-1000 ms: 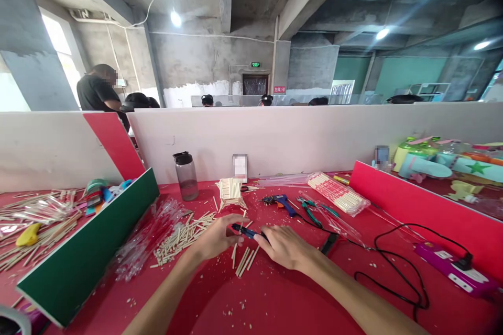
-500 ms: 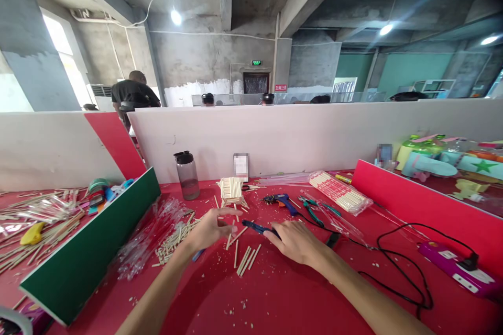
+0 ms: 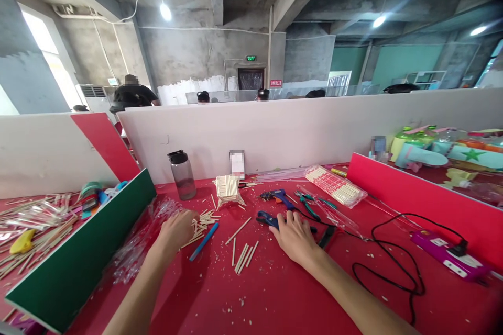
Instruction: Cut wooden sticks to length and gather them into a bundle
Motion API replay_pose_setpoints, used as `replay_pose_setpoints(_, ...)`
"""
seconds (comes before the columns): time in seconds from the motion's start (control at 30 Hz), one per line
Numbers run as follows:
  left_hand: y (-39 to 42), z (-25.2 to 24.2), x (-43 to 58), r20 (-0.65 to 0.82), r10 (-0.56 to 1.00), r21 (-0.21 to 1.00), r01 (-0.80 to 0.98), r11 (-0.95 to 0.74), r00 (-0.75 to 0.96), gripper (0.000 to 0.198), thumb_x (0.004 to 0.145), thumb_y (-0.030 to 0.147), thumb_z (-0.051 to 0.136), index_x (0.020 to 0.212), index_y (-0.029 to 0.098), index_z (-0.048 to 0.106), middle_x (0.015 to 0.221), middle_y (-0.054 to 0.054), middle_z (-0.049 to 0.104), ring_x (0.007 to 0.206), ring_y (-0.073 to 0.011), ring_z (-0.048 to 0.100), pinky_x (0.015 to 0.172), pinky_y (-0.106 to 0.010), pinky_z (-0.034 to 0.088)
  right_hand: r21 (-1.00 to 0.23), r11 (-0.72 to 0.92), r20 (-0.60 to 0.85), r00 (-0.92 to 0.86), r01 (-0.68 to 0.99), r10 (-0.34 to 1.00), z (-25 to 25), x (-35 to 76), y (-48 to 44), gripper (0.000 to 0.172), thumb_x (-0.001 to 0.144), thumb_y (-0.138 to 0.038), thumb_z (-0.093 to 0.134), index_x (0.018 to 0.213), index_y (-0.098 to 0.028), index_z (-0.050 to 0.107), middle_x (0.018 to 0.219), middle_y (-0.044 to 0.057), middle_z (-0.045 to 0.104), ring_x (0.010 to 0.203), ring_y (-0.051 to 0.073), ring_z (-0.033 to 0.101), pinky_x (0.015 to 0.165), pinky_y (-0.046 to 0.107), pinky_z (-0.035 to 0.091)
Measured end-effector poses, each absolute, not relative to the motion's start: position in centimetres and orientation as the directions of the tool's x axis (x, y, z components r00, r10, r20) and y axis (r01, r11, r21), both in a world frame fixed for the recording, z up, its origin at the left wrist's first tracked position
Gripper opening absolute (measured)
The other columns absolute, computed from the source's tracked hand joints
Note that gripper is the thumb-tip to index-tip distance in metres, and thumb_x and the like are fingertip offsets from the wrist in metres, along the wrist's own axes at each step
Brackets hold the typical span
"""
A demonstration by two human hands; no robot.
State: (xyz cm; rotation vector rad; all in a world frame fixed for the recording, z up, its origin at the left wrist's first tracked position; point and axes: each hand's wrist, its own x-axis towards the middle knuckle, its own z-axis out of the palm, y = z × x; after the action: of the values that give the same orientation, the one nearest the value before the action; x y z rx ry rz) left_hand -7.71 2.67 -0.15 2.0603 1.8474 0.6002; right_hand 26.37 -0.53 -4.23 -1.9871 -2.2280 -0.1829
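Note:
My left hand (image 3: 176, 233) is over a pile of short wooden sticks (image 3: 204, 222), its fingers bent down and mostly hidden, so any hold is unclear. On the right, my right hand (image 3: 295, 233) has its fingers over the handles of dark blue pliers (image 3: 267, 219), whose head points left. A blue pen-like stick (image 3: 204, 242) lies beside the pile. Several cut sticks (image 3: 245, 258) are laid out between my hands, with one longer stick (image 3: 238, 230) above them. Further back stands a small stick-built structure (image 3: 228, 188).
Behind are a water bottle (image 3: 183, 175) and a phone (image 3: 237, 163). To the right lie a blue glue gun (image 3: 279, 197), green-handled pliers (image 3: 308, 205), bagged sticks (image 3: 336, 186) and a corded purple power strip (image 3: 448, 255). A green divider (image 3: 86, 251) borders the left.
My left hand has moved left from the middle onto the stick pile, uncovering the blue pen-like stick. My right hand and the dark blue pliers have shifted slightly right, away from the loose sticks.

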Motion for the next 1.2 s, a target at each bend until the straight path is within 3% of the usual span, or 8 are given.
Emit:
replay_pose_setpoints(0.13,2.9,0.1,-5.5,0.114,0.987,0.408,0.901,-0.148,0.111,0.032,0.075,0.020,0.065,0.107,0.018,0.064,0.095,-0.011,0.072,0.088,-0.0288,0.066,0.074,-0.032,0.043,-0.007,0.133,0.208,-0.129,0.991,0.970,-4.5,26.0,-0.8,0.046,0.098,-0.042,0.041,0.130,-0.012,0.054,0.129,0.026,0.054,0.118,0.038,0.047,0.093,0.052,0.039)
replay_pose_setpoints(0.27,2.5,-0.1,-2.4,0.081,0.971,0.374,0.896,-0.239,0.225,0.013,0.081,0.024,0.063,0.091,0.019,0.070,0.087,-0.006,0.074,0.081,-0.0226,0.068,0.067,-0.026,0.039,-0.042,0.336,0.243,-0.317,0.941,0.917,-2.6,25.6,-1.2,0.038,0.097,-0.037,0.045,0.128,-0.017,0.056,0.125,0.019,0.057,0.117,0.035,0.049,0.098,0.049,0.037)
replay_pose_setpoints(0.4,1.7,-1.5,0.0,0.057,0.946,0.320,0.891,-0.321,0.320,0.013,0.083,0.020,0.058,0.082,0.018,0.071,0.083,-0.008,0.074,0.077,-0.0227,0.067,0.065,-0.027,0.039,-0.178,0.533,0.165,-0.509,0.827,0.845,-0.8,24.0,-1.7,0.027,0.098,-0.036,0.046,0.110,-0.019,0.063,0.110,0.012,0.063,0.108,0.028,0.057,0.093,0.038,0.043)
replay_pose_setpoints(0.6,1.0,-2.9,1.2,0.027,0.954,0.243,0.924,-0.296,0.298,0.014,0.085,0.022,0.057,0.093,0.017,0.067,0.093,-0.012,0.073,0.092,-0.0277,0.067,0.076,-0.032,0.042,-0.325,0.496,0.006,-0.523,0.805,0.852,-1.5,20.9,-3.1,0.072,0.079,-0.069,0.061,0.120,-0.010,0.061,0.125,0.023,0.056,0.124,0.040,0.049,0.102,0.048,0.041)
replay_pose_setpoints(0.7,0.6,-2.8,1.5,0.014,0.958,0.237,0.930,-0.282,0.287,0.016,0.087,0.023,0.054,0.096,0.016,0.066,0.095,-0.012,0.072,0.095,-0.0284,0.066,0.078,-0.033,0.043,-0.369,0.463,0.000,-0.499,0.806,0.867,-2.1,20.1,-4.1,0.085,0.075,-0.070,0.064,0.132,-0.007,0.054,0.139,0.026,0.046,0.135,0.044,0.037,0.109,0.051,0.034)
replay_pose_setpoints(0.93,-0.4,-2.6,2.5,-0.014,0.956,0.267,0.922,-0.280,0.294,0.013,0.085,0.024,0.057,0.089,0.016,0.066,0.092,-0.011,0.072,0.091,-0.0265,0.066,0.077,-0.032,0.043,-0.401,0.535,0.115,-0.539,0.743,0.834,-2.2,20.0,-4.8,0.044,0.087,-0.042,0.063,0.121,-0.013,0.061,0.128,0.019,0.055,0.129,0.036,0.046,0.109,0.044,0.036)
replay_pose_setpoints(1.1,-0.4,-2.0,2.1,-0.019,0.956,0.337,0.902,-0.269,0.292,0.011,0.083,0.022,0.058,0.082,0.016,0.066,0.082,-0.008,0.071,0.081,-0.0231,0.065,0.068,-0.028,0.041,-0.495,0.525,0.193,-0.501,0.692,0.844,-2.2,20.6,-3.7,0.040,0.086,-0.044,0.064,0.116,-0.017,0.063,0.124,0.015,0.058,0.122,0.033,0.051,0.102,0.043,0.042)
replay_pose_setpoints(1.2,0.1,-1.6,1.4,-0.036,0.955,0.417,0.873,-0.252,0.293,0.011,0.082,0.023,0.057,0.078,0.016,0.065,0.072,-0.003,0.067,0.068,-0.0179,0.061,0.059,-0.025,0.037,-0.597,0.493,0.284,-0.408,0.633,0.868,-2.3,21.0,-2.4,0.023,0.090,-0.036,0.059,0.104,-0.019,0.064,0.106,0.010,0.067,0.101,0.026,0.062,0.091,0.037,0.046)
